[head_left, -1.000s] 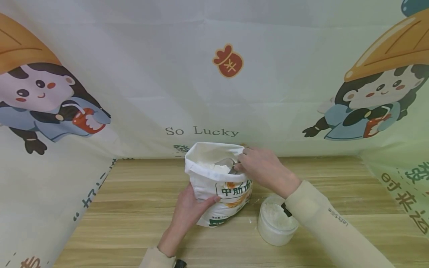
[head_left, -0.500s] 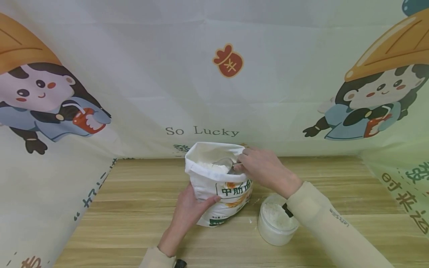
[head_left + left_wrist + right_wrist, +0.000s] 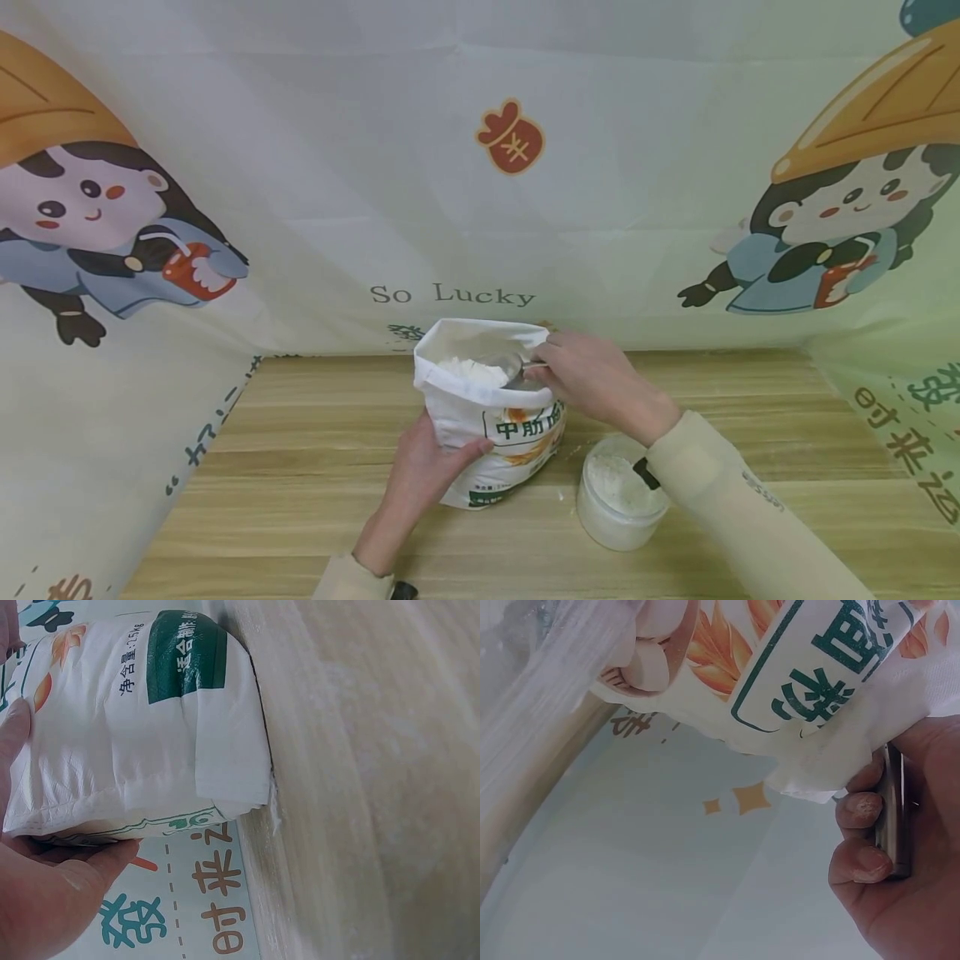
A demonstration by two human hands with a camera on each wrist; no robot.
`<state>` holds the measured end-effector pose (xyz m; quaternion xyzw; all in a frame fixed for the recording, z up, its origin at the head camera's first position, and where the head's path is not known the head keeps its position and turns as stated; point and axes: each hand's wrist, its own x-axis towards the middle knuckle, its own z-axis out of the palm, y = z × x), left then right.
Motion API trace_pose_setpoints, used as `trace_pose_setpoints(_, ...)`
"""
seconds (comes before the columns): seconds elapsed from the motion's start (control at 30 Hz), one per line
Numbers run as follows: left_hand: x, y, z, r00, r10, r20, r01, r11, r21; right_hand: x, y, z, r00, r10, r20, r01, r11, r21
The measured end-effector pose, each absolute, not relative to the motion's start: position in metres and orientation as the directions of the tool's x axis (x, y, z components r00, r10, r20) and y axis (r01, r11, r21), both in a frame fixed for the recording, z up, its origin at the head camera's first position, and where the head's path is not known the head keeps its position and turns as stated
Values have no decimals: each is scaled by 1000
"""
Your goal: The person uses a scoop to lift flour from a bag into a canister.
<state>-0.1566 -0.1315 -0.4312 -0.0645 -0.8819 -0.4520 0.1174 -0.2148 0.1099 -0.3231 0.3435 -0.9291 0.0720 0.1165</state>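
With our left hand [image 3: 426, 465] we grip the flour bag [image 3: 468, 417] at left | our right hand [image 3: 588, 377] grasps the metal scoop [image 3: 893, 817] | its long axis runs leftward, into the bag's mouth

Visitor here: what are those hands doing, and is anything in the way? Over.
Left hand grips white bag. Right hand holds metal scoop in bag's open mouth. Tub stands alongside; nothing seen blocking the scoop.

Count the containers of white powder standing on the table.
2: the bag, held by the left hand, and the jar, to the bag's right.
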Motion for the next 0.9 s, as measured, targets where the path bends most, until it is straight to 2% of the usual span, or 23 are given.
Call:
trace_pose_setpoints(0.33,-157,-131,-432,-964,17,264,225,578,784,-215,117,-323,-749,-588,306,-649,745,-158)
trace_pose_setpoints(0.9,-156,-130,-432,-967,8,254,215,559,801,-207,132,-316,-784,-534,317,-608,763,-218)
